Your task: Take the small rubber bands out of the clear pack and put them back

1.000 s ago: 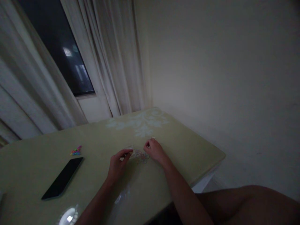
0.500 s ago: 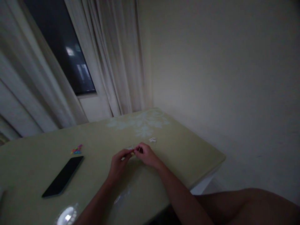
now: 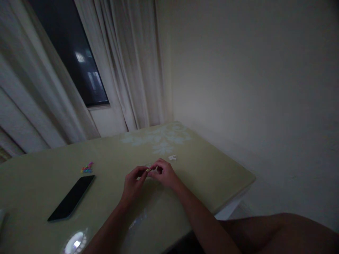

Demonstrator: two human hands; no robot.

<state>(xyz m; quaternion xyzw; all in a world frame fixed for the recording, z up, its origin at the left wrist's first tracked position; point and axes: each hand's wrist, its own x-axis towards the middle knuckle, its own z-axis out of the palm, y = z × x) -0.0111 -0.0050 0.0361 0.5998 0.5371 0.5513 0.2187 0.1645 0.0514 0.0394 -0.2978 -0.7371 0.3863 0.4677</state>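
My left hand (image 3: 134, 184) and my right hand (image 3: 165, 173) meet above the middle of the yellow-green table (image 3: 111, 197). The fingertips of both are pinched together on a tiny pale piece (image 3: 148, 170) held between them; it is too small and dim to name. A small white bit (image 3: 172, 157) lies on the table just beyond my right hand. Both forearms reach in from the bottom of the view.
A black phone (image 3: 71, 197) lies flat at the left, with a little heap of coloured bits (image 3: 86, 168) behind it. A lamp's glare (image 3: 75, 243) shines near the front edge. Curtains (image 3: 127, 63) and a dark window (image 3: 71, 53) stand behind; a bare knee (image 3: 278, 233) is at the lower right.
My right hand moved left from the small white bit and joined my left hand. Both now pinch a tiny piece, lifted slightly off the table.
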